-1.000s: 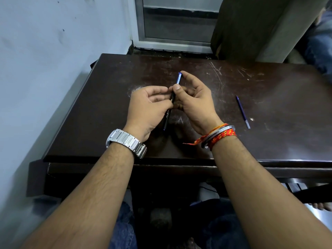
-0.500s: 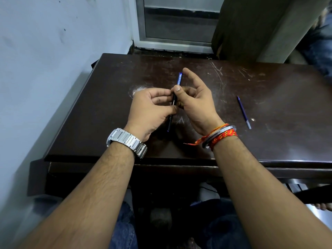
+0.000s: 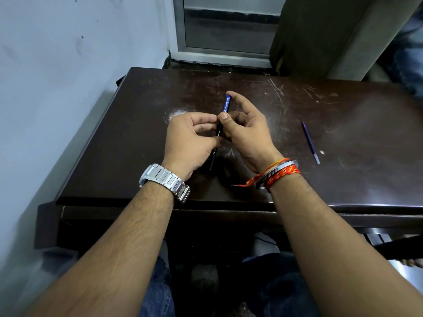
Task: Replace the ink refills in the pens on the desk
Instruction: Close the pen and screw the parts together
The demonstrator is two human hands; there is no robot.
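Note:
A slim pen (image 3: pixel 225 105) with a blue upper part and a dark lower barrel is held above the dark wooden desk (image 3: pixel 343 179), pointing away from me. My left hand (image 3: pixel 190 140) pinches the dark barrel from the left. My right hand (image 3: pixel 247 131) grips the pen at its middle with thumb and fingers, index finger stretched up beside the blue end. The lower tip sticks out below my left palm. A loose blue refill (image 3: pixel 310 143) lies on the desk to the right, apart from both hands.
A pale wall (image 3: pixel 57 88) runs along the desk's left edge. A metal-framed door (image 3: pixel 224 30) and a dark curtain (image 3: pixel 309 35) stand behind the desk. The desk top is scratched, with a white smudge (image 3: pixel 177 114) near my left hand.
Both hands have stayed on the pen. My right index finger has straightened further up beside the blue end, and the pen sits slightly lower.

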